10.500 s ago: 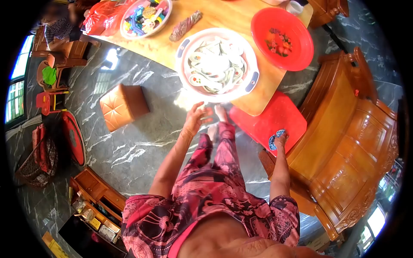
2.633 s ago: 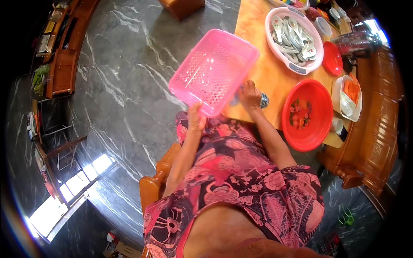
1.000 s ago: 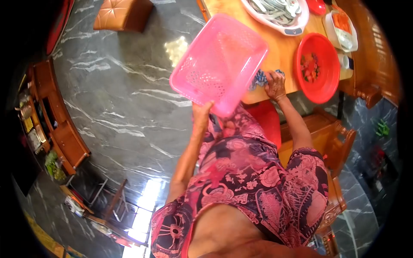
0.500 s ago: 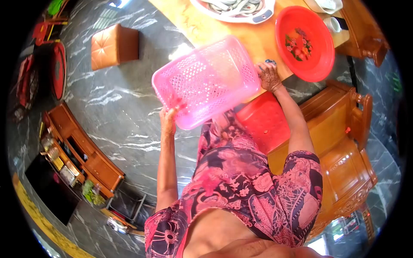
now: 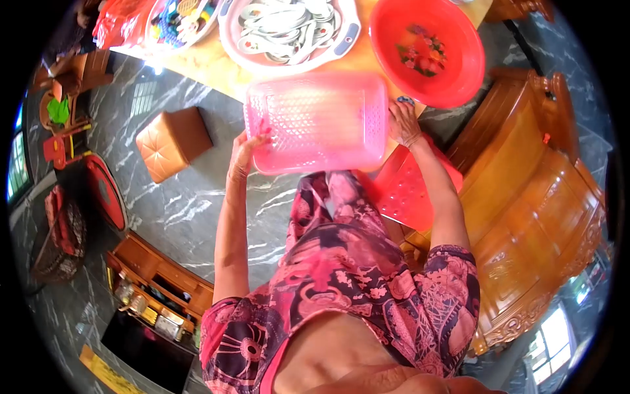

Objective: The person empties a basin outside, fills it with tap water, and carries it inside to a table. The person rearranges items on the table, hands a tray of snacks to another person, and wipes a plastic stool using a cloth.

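A pink plastic basket (image 5: pixel 318 125) with perforated sides is held at the near edge of the wooden table (image 5: pixel 200 73). My left hand (image 5: pixel 244 154) grips its left end, with the fingers seen through the see-through wall. On the opposite end, my right hand (image 5: pixel 403 123) is closed around the rim; something dark blue shows at its fingertips. Just beyond the basket stands a white basin (image 5: pixel 234 49) holding many white soup spoons (image 5: pixel 289 29). A red basin (image 5: pixel 459 62) with a flower pattern on its bottom is beyond my right hand.
A red plastic stool (image 5: pixel 413 207) stands below my right forearm, beside a carved wooden bench (image 5: pixel 525 217). On the left are a brown cushioned stool (image 5: pixel 172 144) and a wooden cabinet (image 5: pixel 147 262). Another container with colourful items (image 5: pixel 180 23) and a red bag (image 5: pixel 121 23) lie at the table's far left.
The basket has turned from a slant to nearly level, still in both hands. My view has shifted, so more of the table and the spoon basin shows.
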Action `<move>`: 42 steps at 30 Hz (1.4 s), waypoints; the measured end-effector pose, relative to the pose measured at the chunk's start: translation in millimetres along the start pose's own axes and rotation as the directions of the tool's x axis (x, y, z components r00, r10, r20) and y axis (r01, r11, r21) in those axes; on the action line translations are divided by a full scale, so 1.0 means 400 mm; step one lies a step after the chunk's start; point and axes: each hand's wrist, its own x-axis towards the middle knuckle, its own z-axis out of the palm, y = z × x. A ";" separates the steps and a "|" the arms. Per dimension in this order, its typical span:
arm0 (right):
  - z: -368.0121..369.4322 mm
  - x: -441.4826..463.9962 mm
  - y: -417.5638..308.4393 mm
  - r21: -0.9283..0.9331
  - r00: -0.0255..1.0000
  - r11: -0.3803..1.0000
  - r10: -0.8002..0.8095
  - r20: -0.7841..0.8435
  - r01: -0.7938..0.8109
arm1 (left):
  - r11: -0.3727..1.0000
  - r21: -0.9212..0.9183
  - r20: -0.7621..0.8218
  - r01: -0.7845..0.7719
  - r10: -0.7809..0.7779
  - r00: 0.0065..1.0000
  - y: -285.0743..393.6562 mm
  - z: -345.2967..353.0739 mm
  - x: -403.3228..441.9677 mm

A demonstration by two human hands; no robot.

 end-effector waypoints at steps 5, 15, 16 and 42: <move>-0.070 -0.051 -0.076 0.411 0.809 0.795 0.554 -0.195 -0.446 | 0.997 0.044 0.027 0.057 -0.058 0.998 0.021 0.030 0.079; 0.016 -0.578 -0.613 0.665 -0.566 -0.591 0.770 0.295 -0.457 | 0.976 0.185 0.185 0.118 -0.153 0.971 0.045 0.115 0.161; -0.016 -0.553 -0.637 0.509 -0.734 -0.855 0.408 0.543 -0.100 | 0.970 0.208 0.205 0.124 -0.167 0.965 0.052 0.130 0.165; 0.355 -0.601 -0.597 0.704 -0.475 -0.054 0.701 0.532 0.708 | 0.824 0.546 0.228 -0.152 0.028 0.973 0.107 0.179 0.337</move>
